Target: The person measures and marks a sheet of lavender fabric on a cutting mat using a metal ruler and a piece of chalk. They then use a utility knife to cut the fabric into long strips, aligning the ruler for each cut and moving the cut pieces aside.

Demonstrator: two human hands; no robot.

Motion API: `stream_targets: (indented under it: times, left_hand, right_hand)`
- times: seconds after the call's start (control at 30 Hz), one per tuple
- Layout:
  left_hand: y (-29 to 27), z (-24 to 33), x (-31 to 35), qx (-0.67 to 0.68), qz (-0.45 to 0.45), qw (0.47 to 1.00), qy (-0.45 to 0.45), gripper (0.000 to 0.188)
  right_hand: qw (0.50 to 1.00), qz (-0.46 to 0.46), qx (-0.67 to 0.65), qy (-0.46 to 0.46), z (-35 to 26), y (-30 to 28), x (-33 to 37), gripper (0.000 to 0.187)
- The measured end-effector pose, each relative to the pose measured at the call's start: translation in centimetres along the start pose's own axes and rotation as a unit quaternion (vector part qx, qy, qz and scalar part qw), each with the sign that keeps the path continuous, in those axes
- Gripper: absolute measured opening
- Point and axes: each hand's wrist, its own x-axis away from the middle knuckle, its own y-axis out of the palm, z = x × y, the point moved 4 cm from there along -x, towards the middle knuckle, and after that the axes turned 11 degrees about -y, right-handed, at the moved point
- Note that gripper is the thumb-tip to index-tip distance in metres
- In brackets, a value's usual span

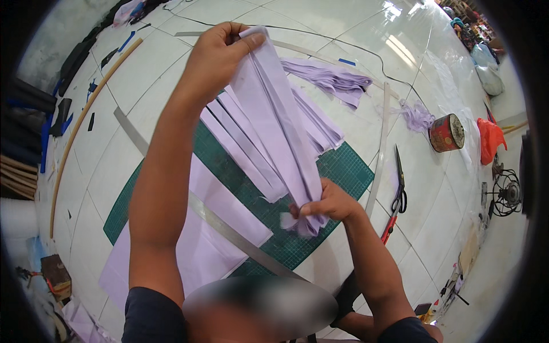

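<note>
Stretched between my hands is a bundle of long lilac fabric strips (280,120), slanting from far left to near right. My left hand (226,48) grips its far end, thumb on top. Closed on the near end, my right hand (334,200) pinches the strips where they bunch and hang in folds. Beneath them lies a green cutting mat (349,166) with more cut lilac strips (246,151) on it. A wider lilac fabric sheet (211,228) covers the mat's near left, and a metal ruler (246,243) crosses that sheet.
Beyond the mat sits a gathered lilac strip bundle (329,77). To the right are another metal ruler (383,143), black-handled scissors (399,197), a red cutter (389,228), a tin can (446,132) and a red plastic bag (489,140). A long wooden stick (86,123) lies left on the tiles.
</note>
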Motion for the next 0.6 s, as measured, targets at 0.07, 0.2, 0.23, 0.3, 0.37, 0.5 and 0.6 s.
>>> stream_targets:
  times: [0.07, 0.2, 0.23, 0.3, 0.37, 0.5, 0.6]
  left_hand:
    - [0.4, -3.5, -1.7, -0.029, 0.012, 0.999, -0.022, 0.031]
    - [1.2, -11.0, -4.8, -0.055, 0.038, 0.995, -0.073, 0.032]
    - [1.1, -12.4, -5.3, -0.077, 0.055, 0.992, -0.086, 0.033]
    - [0.4, -15.2, -6.6, -0.114, 0.079, 0.987, -0.087, 0.034]
    - [-0.2, -17.7, -7.4, -0.140, 0.104, 0.979, -0.103, 0.035]
    - [0.3, -21.3, -7.7, -0.201, 0.128, 0.967, -0.095, 0.034]
    - [-0.5, -22.9, -7.4, -0.224, 0.147, 0.959, -0.090, 0.037]
  right_hand:
    - [0.999, 0.037, 0.020, 0.007, 0.3, -1.7, -0.4, 0.041]
    - [0.987, 0.058, 0.123, 0.082, 0.8, -5.7, -1.7, 0.058]
    - [0.982, 0.052, 0.154, 0.093, 0.6, -6.5, -2.3, 0.062]
    - [0.964, 0.049, 0.229, 0.124, 1.3, -8.5, -3.5, 0.078]
    - [0.940, 0.076, 0.304, 0.134, 1.4, -9.8, -4.4, 0.078]
    - [0.957, 0.105, 0.191, 0.190, 1.4, -10.2, -4.0, 0.072]
    - [0.935, 0.107, 0.247, 0.230, 0.9, -9.4, -2.3, 0.062]
